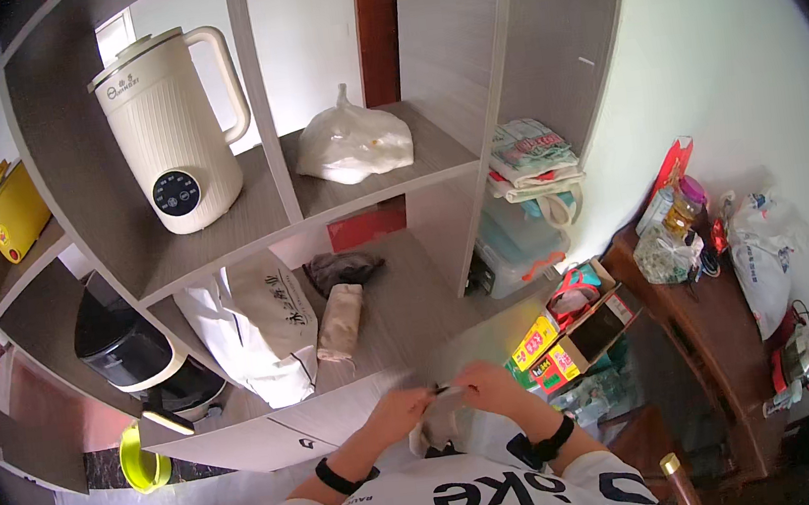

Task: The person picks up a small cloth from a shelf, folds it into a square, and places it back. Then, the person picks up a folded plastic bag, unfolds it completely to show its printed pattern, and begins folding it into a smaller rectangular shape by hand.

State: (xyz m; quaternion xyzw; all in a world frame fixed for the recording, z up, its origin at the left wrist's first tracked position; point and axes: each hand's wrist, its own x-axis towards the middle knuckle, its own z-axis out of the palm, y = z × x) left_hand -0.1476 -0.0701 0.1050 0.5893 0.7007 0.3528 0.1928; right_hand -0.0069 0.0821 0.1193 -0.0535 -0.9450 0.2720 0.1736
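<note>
Before the grey shelf [417,276], the left hand [398,415] and right hand [493,388] seem to pinch a small blurred thing [447,390], not yet put down, while a beige roll [341,322], white bag [270,343] and cream jug [173,129] already rest on that shelf.

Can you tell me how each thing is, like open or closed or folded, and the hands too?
Left hand: fingers closed on a small thing, too blurred to name
Right hand: fingers closed on it too
Cream jug: upright, lid on
Yellow cooker: lid on
Shelf's plastic bag: gathered at the top
Cloth stack: folded
Cardboard box: open
</note>
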